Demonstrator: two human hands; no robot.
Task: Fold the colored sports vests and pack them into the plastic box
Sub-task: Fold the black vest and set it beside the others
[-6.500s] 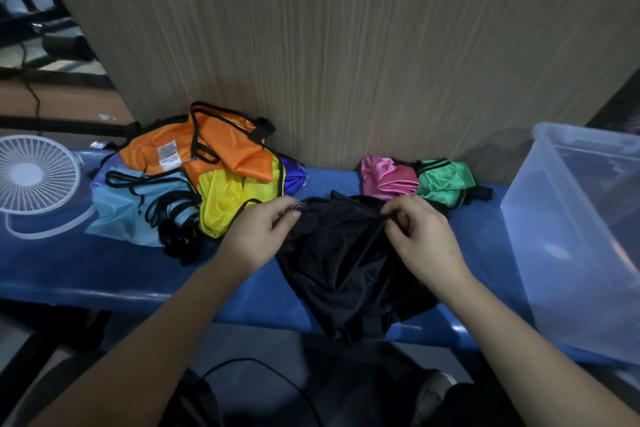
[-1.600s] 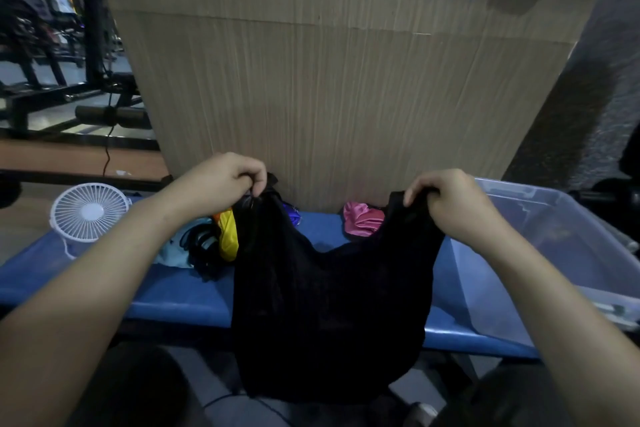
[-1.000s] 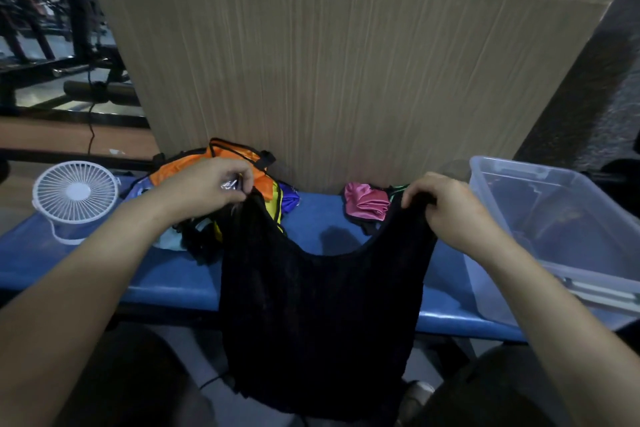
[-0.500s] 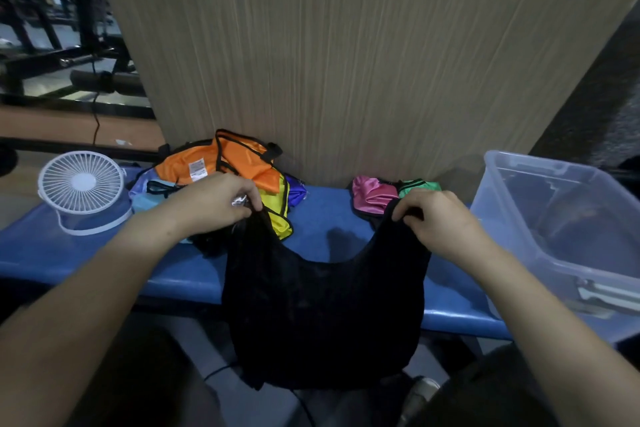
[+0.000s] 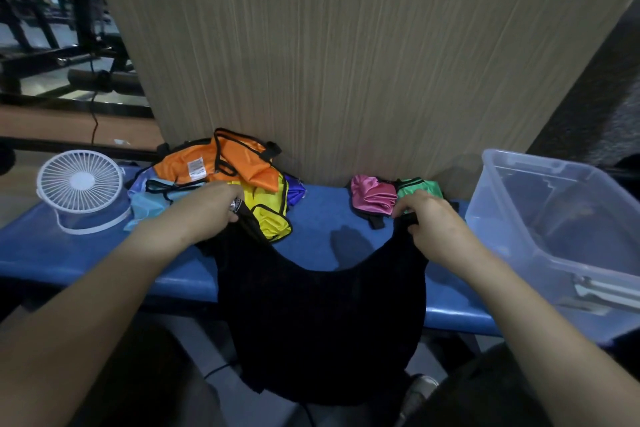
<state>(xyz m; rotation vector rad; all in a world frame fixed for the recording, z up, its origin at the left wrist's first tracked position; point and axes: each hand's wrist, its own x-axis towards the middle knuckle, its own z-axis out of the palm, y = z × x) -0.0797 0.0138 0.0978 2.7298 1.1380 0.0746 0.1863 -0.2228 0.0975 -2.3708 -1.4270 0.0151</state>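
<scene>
- We hold the black vest (image 5: pixel 318 315) spread between both hands; it hangs over the near edge of the blue bench (image 5: pixel 69 253) and drapes down in front of it.
- Our left hand (image 5: pixel 207 211) pinches one top corner of the vest, fingers curled on the cloth, just in front of the pile of vests (image 5: pixel 221 180).
- Our right hand (image 5: pixel 433 222) grips the other top corner, thumb and fingers closed on the fabric, just in front of the folded green vest (image 5: pixel 419 187).
- The two hands are well apart, so the neckline sags in a curve between them.
- The pile sits at the left rear of the bench against the wooden panel (image 5: pixel 346 62): orange on top, yellow, light blue and purple beneath.
- The folded pink vest (image 5: pixel 372 196) lies beside the green one, also near the panel.
- Between the pile and the folded pair we see a bare strip of bench surface.
- The plastic box (image 5: pixel 554 236) stands at the right end of the bench, open-topped, near our right hand but not touching it.
- A white fan (image 5: pixel 79 184) sits at the left end, beside the pile.
</scene>
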